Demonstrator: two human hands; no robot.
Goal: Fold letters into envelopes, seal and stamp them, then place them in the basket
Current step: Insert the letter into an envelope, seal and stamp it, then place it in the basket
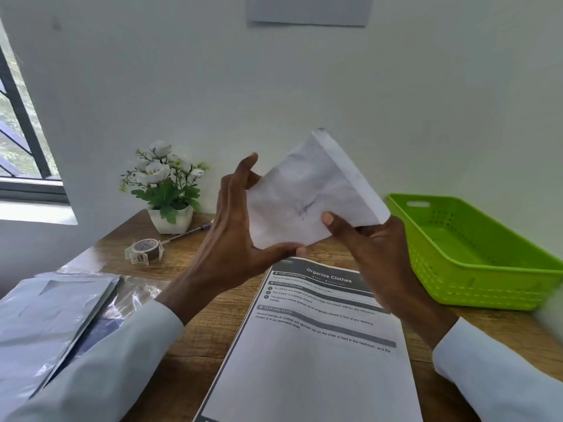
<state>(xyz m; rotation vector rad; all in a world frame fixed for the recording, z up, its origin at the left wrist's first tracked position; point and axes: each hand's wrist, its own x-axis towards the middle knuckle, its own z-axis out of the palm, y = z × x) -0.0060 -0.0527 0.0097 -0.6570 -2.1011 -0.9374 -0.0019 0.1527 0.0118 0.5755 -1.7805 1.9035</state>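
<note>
A white envelope (307, 193) is held up above the desk, tilted, its flap edge toward the upper right and a faint blue scribble on its face. My left hand (237, 236) grips its left and lower edge with thumb and fingers. My right hand (368, 248) pinches its lower right corner, thumb on the front. A stack of printed letters (310, 354), headed "Organize Clothes", lies on the desk below my hands. The green plastic basket (475, 287) stands at the right with nothing visible inside. A roll of stamps (144, 250) lies on the desk at the left.
A pack of envelopes in a clear wrapper (51, 324) lies at the near left. A white pot with white flowers (169, 190) stands at the back by the wall, with a pen (189, 232) beside it. A window is at far left.
</note>
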